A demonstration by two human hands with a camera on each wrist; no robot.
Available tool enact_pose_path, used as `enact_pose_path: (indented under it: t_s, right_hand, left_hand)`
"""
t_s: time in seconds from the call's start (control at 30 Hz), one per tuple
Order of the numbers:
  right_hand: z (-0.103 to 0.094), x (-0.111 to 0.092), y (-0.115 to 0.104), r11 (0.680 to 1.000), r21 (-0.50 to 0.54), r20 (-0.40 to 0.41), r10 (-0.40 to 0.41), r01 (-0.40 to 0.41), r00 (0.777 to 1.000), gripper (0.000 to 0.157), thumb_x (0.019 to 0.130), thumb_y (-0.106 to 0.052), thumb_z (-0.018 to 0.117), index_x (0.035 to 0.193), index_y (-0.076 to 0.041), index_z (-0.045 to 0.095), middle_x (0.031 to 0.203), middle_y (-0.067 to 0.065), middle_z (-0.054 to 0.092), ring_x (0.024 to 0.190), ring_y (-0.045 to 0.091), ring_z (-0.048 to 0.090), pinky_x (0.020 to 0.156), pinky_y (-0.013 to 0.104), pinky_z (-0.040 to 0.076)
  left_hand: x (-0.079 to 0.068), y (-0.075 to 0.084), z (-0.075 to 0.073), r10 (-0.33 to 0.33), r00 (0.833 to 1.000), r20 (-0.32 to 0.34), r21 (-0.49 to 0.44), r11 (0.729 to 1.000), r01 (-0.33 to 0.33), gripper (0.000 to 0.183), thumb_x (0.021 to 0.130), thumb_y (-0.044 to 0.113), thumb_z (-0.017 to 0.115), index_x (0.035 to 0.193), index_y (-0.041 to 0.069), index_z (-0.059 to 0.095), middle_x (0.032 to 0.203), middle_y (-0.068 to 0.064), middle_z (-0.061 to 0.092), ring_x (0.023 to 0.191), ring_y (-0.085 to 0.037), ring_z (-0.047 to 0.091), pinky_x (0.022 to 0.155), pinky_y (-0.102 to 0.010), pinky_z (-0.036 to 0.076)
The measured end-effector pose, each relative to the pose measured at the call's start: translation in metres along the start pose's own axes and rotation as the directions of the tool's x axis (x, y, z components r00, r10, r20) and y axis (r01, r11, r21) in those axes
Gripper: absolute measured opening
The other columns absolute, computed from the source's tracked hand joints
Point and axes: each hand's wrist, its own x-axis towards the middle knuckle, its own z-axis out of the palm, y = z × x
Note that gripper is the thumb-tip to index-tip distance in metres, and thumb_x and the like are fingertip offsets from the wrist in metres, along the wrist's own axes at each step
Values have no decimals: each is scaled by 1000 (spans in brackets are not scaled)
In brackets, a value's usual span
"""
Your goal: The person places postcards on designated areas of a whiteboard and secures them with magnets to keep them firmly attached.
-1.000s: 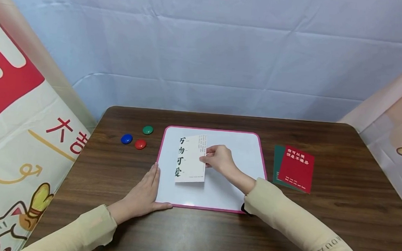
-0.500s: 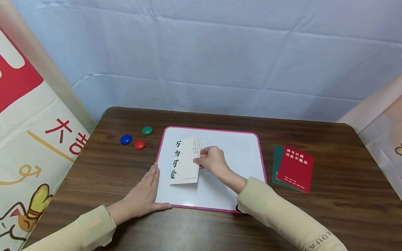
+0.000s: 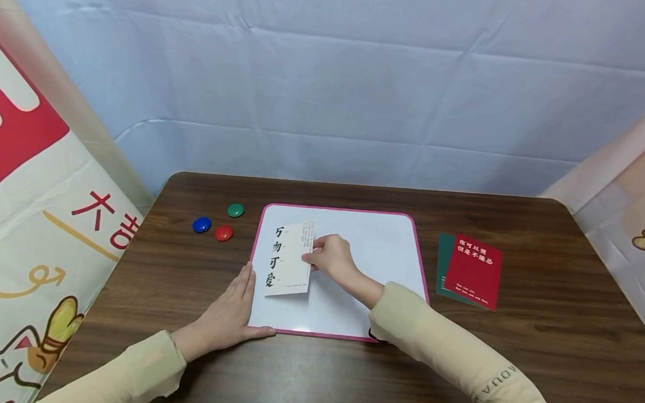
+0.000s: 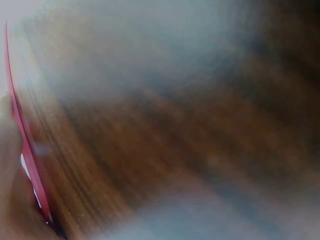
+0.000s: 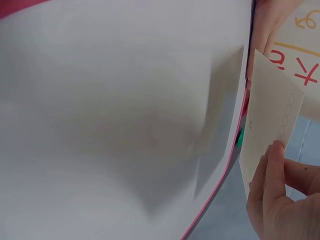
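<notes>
Card [image 3: 290, 260] pinched by the right hand [image 3: 334, 258] tilts over a whiteboard [image 3: 379, 254], which the left hand [image 3: 224, 315], fingers [image 3: 247, 278] extended, touches.

The left grip [image 3: 229, 311] rests with its thumb [image 3: 261, 332] spread wide, while the right grip [image 3: 334, 256] pinches.

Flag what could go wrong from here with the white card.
1. Right grip pinches the white card by one side only; the free side could swing and land crooked.
2. Left grip rests at the left edge of the whiteboard, so the card might bump its fingers if moved further left.
3. The red disc lies off the board; a released card might slide.
</notes>
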Motion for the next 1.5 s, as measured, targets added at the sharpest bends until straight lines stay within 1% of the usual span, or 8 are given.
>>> enact_pose_path:
  t_s: [0.23, 0.57, 0.87, 1.07, 1.17, 1.3, 1.4, 1.5]
  right_hand:
    - [4, 0, -5, 1000, 8, 8, 4, -4, 1000, 31, 78, -5, 70, 103, 9, 60, 75, 11, 68, 62, 19, 66, 51, 19, 48]
    - [11, 5, -7, 999, -15, 8, 28, -28, 1000, 28, 77, -4, 71, 100, 8, 61, 76, 12, 67, 58, 15, 64, 50, 18, 46]
    - [18, 8, -6, 999, -49, 1, 16, -16, 1000, 22, 76, -5, 71, 92, 7, 63, 70, 9, 64, 61, 19, 65, 47, 17, 42]
    - [20, 9, -5, 996, -85, 9, -14, 15, 1000, 22, 76, -4, 70, 93, 9, 62, 70, 10, 65, 59, 18, 63, 47, 17, 41]
    - [22, 10, -4, 993, -112, 11, -36, 37, 999, 22, 76, -3, 70, 92, 10, 63, 63, 9, 64, 52, 13, 58, 43, 16, 37]
    - [23, 10, -3, 985, -155, 16, -69, 70, 998, 19, 75, -2, 69, 89, 10, 64, 53, 5, 57, 42, 8, 44, 38, 15, 30]
    - [24, 10, -2, 981, -174, 26, -83, 86, 996, 20, 76, -1, 68, 91, 11, 64, 51, 4, 53, 40, 7, 39, 37, 15, 29]
    - [25, 11, -1, 979, -182, 36, -83, 88, 996, 25, 76, 0, 67, 98, 13, 62, 54, 4, 53, 40, 7, 39, 37, 16, 29]
  left_hand:
    - [-1, 0, -1, 4, 1000, -13, 3, 1000, -4, 119, 70, 83, 35, 141, -9, 11, 149, -24, 5, 137, -34, 11, 105, -44, 26]
    - [-1, 1, -1, 4, 1000, -6, -1, 1000, -4, 118, 71, 82, 36, 141, -10, 11, 149, -26, 4, 137, -35, 10, 105, -45, 26]
    - [0, 0, -1, -6, 1000, 11, -2, 1000, 6, 120, 69, 84, 33, 142, -9, 9, 149, -25, 3, 137, -35, 10, 105, -45, 26]
    - [-1, 1, -1, 4, 1000, 3, 3, 1000, -4, 119, 70, 82, 35, 141, -10, 10, 149, -26, 4, 137, -35, 10, 105, -45, 27]
    - [-1, 2, -2, 17, 1000, -11, 9, 1000, -16, 117, 72, 80, 39, 140, -11, 12, 148, -27, 5, 136, -35, 12, 104, -44, 27]
    - [-1, 2, -1, 26, 999, -22, 15, 1000, -26, 116, 73, 78, 42, 140, -12, 14, 148, -28, 6, 136, -35, 12, 105, -44, 27]
    - [-1, 2, -1, 26, 999, -23, 19, 1000, -25, 116, 73, 79, 41, 140, -12, 14, 148, -28, 7, 136, -35, 12, 105, -44, 26]
    - [-1, 1, -1, 25, 999, -25, 21, 999, -24, 116, 72, 79, 39, 140, -12, 14, 148, -27, 7, 136, -35, 12, 105, -44, 26]
